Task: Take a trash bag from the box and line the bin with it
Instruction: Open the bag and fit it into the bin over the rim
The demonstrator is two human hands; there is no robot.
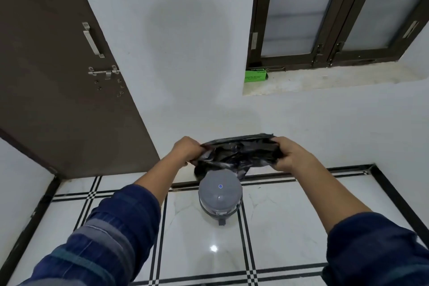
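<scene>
- Left hand [188, 150] closed, fingers curled tight on the left edge of the black trash bag [234, 155]; thumb side up, knuckles toward the wall.
- Right hand [286, 154] also clamped, fingers wrapped over the bag's right edge, thumb on the near side.
- Bag stretched between the two hands, top edge pulled fairly flat, rest crumpled and hanging down below them.
- Both arms extended forward, roughly level, forearms bare, blue plaid sleeves [111, 230] pushed up past the wrists.
- Grey bin [220, 195] stands on the white tiled floor [278, 227] directly below the hands, domed lid closed; the bag's low folds hang in front of the lid's far edge, contact unclear.
- Green box [255, 75] sits on the window sill [336, 79], well above and beyond the right hand, by the left corner of the window frame.
- Brown door [58, 65] up and left of the left hand.
</scene>
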